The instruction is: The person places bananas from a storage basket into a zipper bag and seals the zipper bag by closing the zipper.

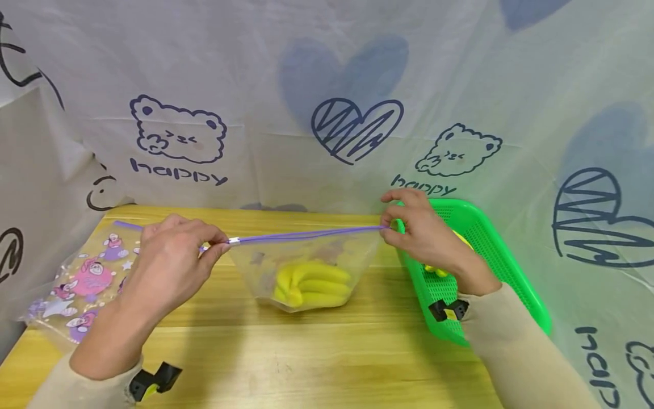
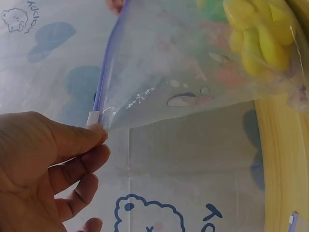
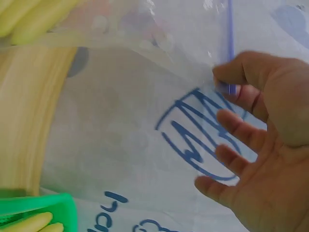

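Observation:
A translucent zip bag (image 1: 311,250) with a purple zip edge hangs stretched between the two hands. Inside it lies a bunch of yellow bananas (image 1: 313,284). My left hand (image 1: 176,255) pinches the zip's left end between thumb and forefinger, right at the white slider (image 2: 93,118). At the other end, the thumb and forefinger of my right hand (image 1: 426,227) pinch the purple zip's corner, its remaining fingers spread apart in the right wrist view. The bag's zip line runs nearly straight and level in the head view.
To the right stands a green perforated basket (image 1: 503,250) with yellow fruit (image 3: 31,224) in it, partly behind my right arm. A second zip bag (image 1: 89,278), printed with pink and purple cartoon figures, lies left on the wooden table (image 1: 286,363). A printed white cloth (image 1: 265,68) hangs behind.

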`<move>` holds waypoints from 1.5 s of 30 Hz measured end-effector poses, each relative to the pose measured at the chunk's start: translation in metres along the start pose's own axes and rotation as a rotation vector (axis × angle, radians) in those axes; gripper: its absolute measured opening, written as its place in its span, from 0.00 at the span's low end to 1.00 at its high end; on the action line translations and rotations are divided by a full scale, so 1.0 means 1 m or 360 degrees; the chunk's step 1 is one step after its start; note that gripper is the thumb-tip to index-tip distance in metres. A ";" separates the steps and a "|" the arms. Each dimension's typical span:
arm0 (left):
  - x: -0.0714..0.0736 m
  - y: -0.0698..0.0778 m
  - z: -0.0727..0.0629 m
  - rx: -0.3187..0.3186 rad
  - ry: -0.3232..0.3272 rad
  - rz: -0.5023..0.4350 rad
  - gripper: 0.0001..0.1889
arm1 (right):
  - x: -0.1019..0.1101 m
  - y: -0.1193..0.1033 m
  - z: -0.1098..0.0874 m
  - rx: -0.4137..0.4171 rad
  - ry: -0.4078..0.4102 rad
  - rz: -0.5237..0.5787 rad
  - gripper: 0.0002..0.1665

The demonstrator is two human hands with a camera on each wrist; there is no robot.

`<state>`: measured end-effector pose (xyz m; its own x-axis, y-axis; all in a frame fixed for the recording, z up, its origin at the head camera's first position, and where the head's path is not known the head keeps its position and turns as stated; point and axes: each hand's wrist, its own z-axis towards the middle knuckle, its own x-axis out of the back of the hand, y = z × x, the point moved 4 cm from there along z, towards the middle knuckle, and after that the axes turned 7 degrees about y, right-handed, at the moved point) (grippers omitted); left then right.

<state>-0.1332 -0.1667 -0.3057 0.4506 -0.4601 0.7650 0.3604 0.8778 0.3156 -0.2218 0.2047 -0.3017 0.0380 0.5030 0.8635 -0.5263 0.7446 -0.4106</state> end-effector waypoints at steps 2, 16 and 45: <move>0.001 -0.001 0.001 -0.0024 0.0044 -0.0003 0.03 | 0.006 -0.001 -0.001 -0.0015 -0.0034 0.0046 0.06; -0.011 -0.002 0.003 -0.0469 0.0185 0.0079 0.04 | -0.001 -0.001 -0.007 0.0003 -0.0141 -0.0071 0.04; -0.011 -0.009 0.003 -0.0295 0.0249 -0.0158 0.04 | -0.025 -0.045 0.003 0.0201 -0.0198 -0.0066 0.26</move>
<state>-0.1443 -0.1692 -0.3154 0.5213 -0.5707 0.6344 0.5461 0.7944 0.2659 -0.2013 0.1576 -0.3041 -0.0392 0.4089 0.9118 -0.6295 0.6985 -0.3403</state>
